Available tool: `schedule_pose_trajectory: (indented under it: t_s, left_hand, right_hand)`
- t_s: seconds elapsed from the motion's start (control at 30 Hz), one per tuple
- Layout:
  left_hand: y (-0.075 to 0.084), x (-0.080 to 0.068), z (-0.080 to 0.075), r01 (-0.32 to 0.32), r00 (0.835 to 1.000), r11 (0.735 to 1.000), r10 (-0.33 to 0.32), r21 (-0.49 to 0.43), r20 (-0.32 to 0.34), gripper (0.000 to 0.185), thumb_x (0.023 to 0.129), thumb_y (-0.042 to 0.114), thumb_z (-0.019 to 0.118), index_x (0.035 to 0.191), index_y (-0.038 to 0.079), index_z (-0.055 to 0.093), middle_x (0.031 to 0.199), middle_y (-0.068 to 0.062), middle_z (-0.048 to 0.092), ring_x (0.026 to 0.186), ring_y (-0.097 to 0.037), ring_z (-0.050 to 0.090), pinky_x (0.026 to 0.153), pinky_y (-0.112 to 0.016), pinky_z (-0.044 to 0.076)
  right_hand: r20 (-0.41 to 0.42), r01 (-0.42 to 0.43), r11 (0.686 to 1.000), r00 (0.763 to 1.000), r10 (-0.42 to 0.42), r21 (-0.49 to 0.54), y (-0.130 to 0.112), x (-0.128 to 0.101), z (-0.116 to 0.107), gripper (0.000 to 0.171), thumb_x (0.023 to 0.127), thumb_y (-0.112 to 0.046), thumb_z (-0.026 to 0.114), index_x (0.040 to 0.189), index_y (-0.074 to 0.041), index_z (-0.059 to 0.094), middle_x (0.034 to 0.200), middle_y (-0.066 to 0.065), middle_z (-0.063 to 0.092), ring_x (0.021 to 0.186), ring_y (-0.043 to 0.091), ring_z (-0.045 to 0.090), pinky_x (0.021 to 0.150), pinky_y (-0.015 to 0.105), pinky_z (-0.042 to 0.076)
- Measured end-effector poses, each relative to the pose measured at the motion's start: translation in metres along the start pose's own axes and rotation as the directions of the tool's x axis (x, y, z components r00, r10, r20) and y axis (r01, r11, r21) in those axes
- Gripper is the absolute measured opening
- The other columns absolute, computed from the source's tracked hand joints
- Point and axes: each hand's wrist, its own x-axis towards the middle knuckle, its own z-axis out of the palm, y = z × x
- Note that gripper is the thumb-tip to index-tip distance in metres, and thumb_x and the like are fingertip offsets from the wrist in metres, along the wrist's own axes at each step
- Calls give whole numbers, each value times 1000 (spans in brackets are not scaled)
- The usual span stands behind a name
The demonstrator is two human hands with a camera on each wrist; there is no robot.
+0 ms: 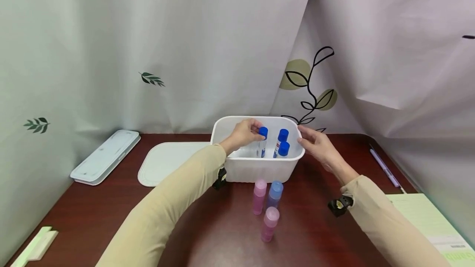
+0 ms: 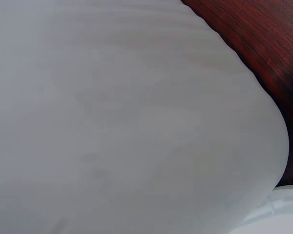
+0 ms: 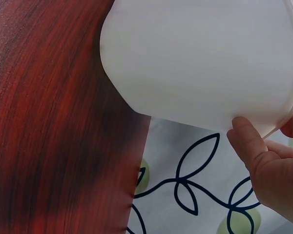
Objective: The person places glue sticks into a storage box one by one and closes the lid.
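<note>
A white plastic bin (image 1: 259,171) stands on the table near the back wall. Inside it my left hand (image 1: 243,135) pinches the blue cap of a clear glue stick (image 1: 262,145), held upright. Two more blue-capped glue sticks (image 1: 283,135) stand to its right in the bin. My right hand (image 1: 320,146) holds the bin's right rim, thumb over the edge and fingertips on the outer wall, as the right wrist view shows with the hand (image 3: 276,170) at a corner. In the left wrist view the bin's wall (image 2: 136,112) fills most of the picture and the left hand is hidden.
Before the bin stand two pink tubes (image 1: 259,197) and a blue tube (image 1: 275,195). A white lid (image 1: 167,162) lies left of it, and a pale flat case (image 1: 105,158) farther left. At right are a notepad (image 1: 426,217) and a purple pen (image 1: 384,167); green-white pieces (image 1: 37,246) lie front left.
</note>
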Motion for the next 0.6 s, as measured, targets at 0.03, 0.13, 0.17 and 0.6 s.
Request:
schedule_pose_trajectory:
  t_s: [0.03,0.13,0.17,0.6]
  left_hand:
    - [0,0,0,-3,1000,1000,3,3,12,36,79,1,73,113,-1,60,110,-15,66,102,-24,62,86,-29,52]
    - [1,-3,-2,-18,999,1000,17,21,49,45,81,3,72,123,-1,57,118,-16,64,110,-25,60,92,-30,50]
    - [2,-5,-4,-26,998,999,24,23,57,48,81,5,72,126,0,55,121,-15,63,113,-25,59,95,-31,49]
    - [14,-110,-28,-248,957,900,285,-358,53,31,86,1,65,115,-4,59,112,-21,64,98,-21,64,86,-28,54]
  right_hand:
    - [-2,-4,1000,1000,4,3,1,0,0,55,98,-11,49,145,3,27,140,31,40,121,43,49,94,44,45]
    - [-3,-5,1000,1000,5,15,3,-2,0,55,98,-11,49,145,4,26,140,31,39,122,43,48,94,44,45]
    - [-3,-5,1000,1000,5,19,4,-2,1,55,98,-10,49,145,4,26,140,31,39,122,43,48,94,44,45]
    - [12,11,1000,1000,-12,21,1,0,-2,55,98,-12,49,146,2,26,140,30,40,122,42,48,94,42,45]
